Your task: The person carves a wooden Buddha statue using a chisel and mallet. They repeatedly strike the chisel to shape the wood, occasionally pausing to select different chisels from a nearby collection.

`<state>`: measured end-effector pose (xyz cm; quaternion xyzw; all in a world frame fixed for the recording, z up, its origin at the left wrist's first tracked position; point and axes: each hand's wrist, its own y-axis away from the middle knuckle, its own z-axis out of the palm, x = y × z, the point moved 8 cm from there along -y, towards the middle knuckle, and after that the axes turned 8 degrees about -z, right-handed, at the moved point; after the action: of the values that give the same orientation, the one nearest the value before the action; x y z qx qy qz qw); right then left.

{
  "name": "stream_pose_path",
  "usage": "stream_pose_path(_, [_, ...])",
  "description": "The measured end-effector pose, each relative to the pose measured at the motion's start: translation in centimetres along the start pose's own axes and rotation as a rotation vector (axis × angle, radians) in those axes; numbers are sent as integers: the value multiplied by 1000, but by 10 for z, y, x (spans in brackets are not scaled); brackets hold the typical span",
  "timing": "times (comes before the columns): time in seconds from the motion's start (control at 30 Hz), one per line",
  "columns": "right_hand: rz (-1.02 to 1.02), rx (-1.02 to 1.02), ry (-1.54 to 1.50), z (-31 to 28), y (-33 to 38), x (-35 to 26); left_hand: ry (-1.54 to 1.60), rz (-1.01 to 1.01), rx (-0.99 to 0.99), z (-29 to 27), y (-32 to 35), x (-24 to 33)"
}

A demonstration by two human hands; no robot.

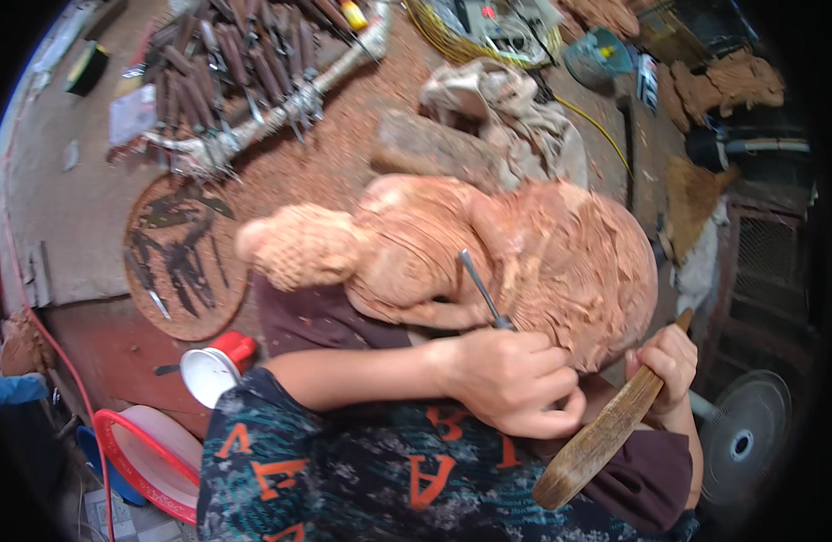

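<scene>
Upward-left slants the chisel [479, 289] in the left hand's [511, 379] grip; the right hand [670, 361] grips a mallet [605, 434].

Rack of wood-handled chisels [226, 68] at upper left, round tray of dark blades [183, 266] below it, crumpled cloth [506, 113], fan [745, 438] at lower right, red-capped white container [215, 366]

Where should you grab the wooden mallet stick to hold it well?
Grip the wooden mallet near its narrow upper end, coming from the right, just as the right hand wraps it. The wide, heavier end hangs free below, and the carved wooden statue blocks the left.
</scene>
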<state>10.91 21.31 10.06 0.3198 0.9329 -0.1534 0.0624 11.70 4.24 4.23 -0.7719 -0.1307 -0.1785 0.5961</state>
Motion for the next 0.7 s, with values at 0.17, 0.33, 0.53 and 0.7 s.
stream_pose_path(0.17, [264,-70,-342,28,17,23,-478,-207,-253,-57,-37,-12])
stream_pose_path(0.33, [492,-120,-331,25,47,26,-720,-579,-98,-194,-61,-120])
stream_pose_path(0.53, [276,-152,-352,37,24,24,-437,-1419,-156,-281,9,-304])
stream_pose_path(0.7, [267,-188,-344,38,23,25,-525,-1475,-354,-248,25,-387])
